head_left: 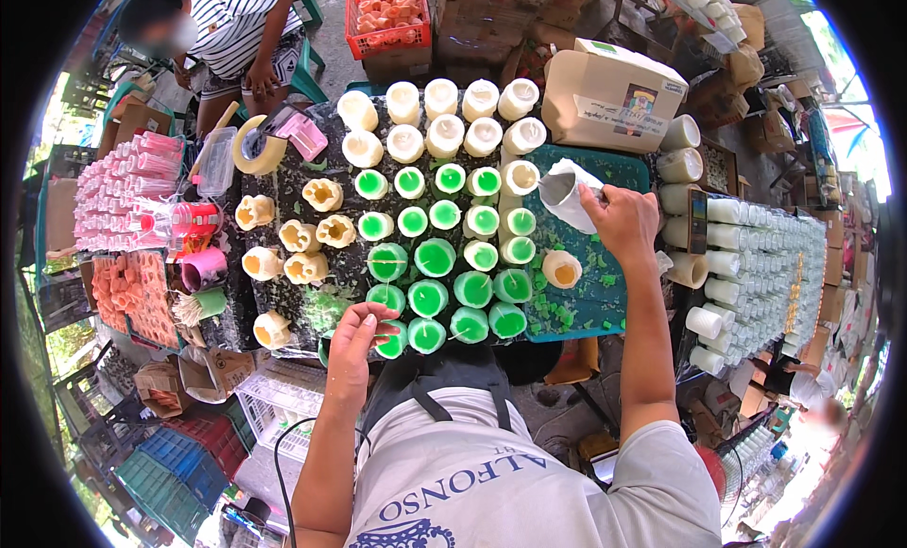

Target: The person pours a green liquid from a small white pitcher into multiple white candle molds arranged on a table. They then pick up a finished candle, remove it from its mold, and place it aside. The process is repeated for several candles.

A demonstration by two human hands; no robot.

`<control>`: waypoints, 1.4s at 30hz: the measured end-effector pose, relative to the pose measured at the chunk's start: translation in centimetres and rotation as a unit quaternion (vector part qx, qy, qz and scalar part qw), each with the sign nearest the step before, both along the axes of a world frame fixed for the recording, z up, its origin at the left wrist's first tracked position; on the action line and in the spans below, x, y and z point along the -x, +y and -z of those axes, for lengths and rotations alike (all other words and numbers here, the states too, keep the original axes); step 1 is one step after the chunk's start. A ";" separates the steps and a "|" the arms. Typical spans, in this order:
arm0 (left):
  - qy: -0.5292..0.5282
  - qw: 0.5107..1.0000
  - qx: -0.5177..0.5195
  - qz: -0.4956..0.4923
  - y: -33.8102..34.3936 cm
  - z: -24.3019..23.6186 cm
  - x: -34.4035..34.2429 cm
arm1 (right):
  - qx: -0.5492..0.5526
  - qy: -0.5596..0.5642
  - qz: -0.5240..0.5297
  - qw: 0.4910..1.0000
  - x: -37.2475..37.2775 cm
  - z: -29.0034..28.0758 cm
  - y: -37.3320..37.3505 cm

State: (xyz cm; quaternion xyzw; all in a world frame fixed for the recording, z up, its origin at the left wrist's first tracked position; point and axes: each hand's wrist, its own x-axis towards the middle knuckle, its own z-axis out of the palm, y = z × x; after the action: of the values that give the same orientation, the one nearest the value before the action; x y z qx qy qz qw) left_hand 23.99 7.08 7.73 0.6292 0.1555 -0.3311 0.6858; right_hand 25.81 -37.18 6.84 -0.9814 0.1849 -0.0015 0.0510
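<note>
The table (pixel 351 269) here is dark and blotchy, dusted with green scraps. White candles (pixel 445 135) stand in two rows along its far edge, and green candles (pixel 428 298) fill the middle, the bigger ones nearest the near edge. Flower-shaped candles (pixel 305 267) sit scattered on the left, below a tape roll (pixel 250 146). A box (pixel 614 99) takes the far right corner. Just in front of it lies a teal tray (pixel 619 170) (messy thing, all green crumbs (pixel 567 316)) with a yellow-centred candle (pixel 561 269) standing on it.
</note>
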 end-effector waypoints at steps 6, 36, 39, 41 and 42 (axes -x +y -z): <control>0.003 1.000 0.003 -0.002 0.1 -0.1 0.1 | -0.009 0.003 0.009 1.000 0.1 0.3 0.1; 0.009 1.000 -0.007 -0.013 0.7 0.2 0.4 | -0.112 -0.031 0.120 0.986 -3.8 2.8 -3.0; 0.007 1.000 -0.011 -0.027 0.2 0.0 0.3 | -0.112 -0.032 0.120 0.986 -4.4 2.6 -3.3; -0.052 0.997 -0.065 -0.001 -0.3 0.9 0.3 | -0.142 -0.037 0.134 0.980 -4.3 3.0 -4.0; -0.082 0.992 -0.091 0.013 -0.7 1.3 0.3 | -0.174 -0.052 0.146 0.972 -3.9 3.5 -4.5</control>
State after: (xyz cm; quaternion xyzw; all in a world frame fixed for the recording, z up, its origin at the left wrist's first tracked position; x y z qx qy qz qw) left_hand 23.69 6.39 6.44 0.7160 0.1198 -0.2721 0.6317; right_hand 29.69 -41.69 3.39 -0.9185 0.3204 -0.0274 0.2301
